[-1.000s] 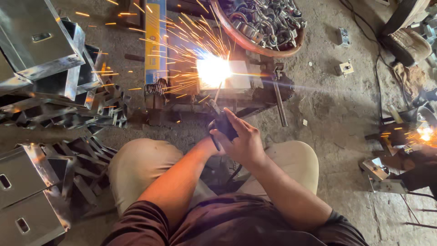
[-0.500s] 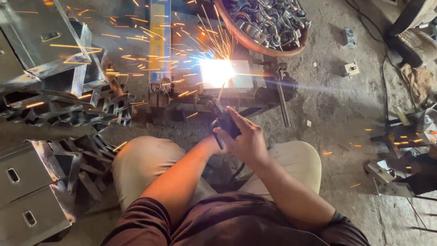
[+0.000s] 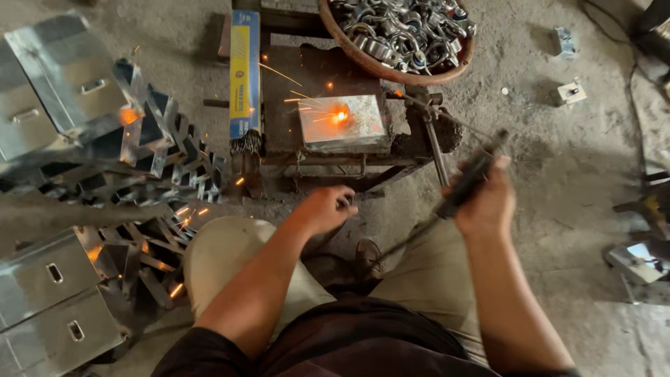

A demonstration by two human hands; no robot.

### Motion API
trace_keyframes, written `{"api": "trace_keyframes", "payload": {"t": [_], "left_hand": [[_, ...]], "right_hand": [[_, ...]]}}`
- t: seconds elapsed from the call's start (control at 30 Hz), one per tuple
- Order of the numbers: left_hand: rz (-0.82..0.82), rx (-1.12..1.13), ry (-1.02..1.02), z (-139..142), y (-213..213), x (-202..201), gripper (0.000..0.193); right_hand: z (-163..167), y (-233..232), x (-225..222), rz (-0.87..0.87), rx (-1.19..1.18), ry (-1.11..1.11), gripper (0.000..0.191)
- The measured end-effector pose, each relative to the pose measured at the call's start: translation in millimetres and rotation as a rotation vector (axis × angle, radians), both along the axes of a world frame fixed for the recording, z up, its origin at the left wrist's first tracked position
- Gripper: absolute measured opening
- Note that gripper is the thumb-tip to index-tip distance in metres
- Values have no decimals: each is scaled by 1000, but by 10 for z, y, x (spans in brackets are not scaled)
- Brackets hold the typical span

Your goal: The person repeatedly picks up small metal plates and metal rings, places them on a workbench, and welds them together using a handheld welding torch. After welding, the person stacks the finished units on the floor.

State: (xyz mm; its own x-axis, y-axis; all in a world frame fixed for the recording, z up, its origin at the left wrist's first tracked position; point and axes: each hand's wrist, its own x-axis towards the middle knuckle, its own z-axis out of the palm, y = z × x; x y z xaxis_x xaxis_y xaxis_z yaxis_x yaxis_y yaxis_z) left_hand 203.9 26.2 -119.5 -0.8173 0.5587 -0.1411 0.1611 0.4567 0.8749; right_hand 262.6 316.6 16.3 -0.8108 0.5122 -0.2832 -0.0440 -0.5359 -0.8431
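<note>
Far left of frame: stacked shiny sheet-metal boxes (image 3: 66,84) up top and more sheet-metal boxes with slots (image 3: 49,307) lower left, piled within arm's reach; a tangle of bent metal strips (image 3: 157,202) lies between them, catching orange glints. Centre-left: blue-and-yellow carton (image 3: 244,73) lies lengthwise along the left edge of the low dark metal stand (image 3: 293,77), likely kept handy there. Left hand (image 3: 324,209) sits lower centre, just below the stand's front rail, fingers curled loosely inward; whether it grips anything I cannot tell. On the stand, centre frame, small shiny metal box (image 3: 343,122) lies flat, one glowing orange spot on its top, a few sparks trailing left; flat placement keeps the seam face up. Upper centre-right: round basin (image 3: 391,70) full of metal rings and fittings, touching the stand's back edge. Right of centre: right hand (image 3: 485,202) closed in a fist around a dark electrode holder (image 3: 469,178), lifted off to the right, apart from the box. Far right: small metal pieces (image 3: 571,91) scattered on the concrete floor (image 3: 544,230).
</note>
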Motion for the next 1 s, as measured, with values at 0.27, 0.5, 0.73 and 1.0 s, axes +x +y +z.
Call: {"api": "trace_keyframes", "payload": {"t": [0.27, 0.5, 0.73, 1.0], "left_hand": [[342, -47, 771, 501, -174, -757, 70], [0, -574, 687, 754, 75, -1345, 144], [73, -172, 851, 714, 495, -1033, 115], [-473, -295, 771, 946, 2092, -1247, 121]], "right_hand": [[-1019, 1943, 1355, -161, -222, -105, 29], [-1766, 2452, 2242, -95, -329, -540, 49], [-1978, 2949, 2673, -225, -291, -489, 47], [-1793, 3710, 3216, -383, -168, -578, 45]]}}
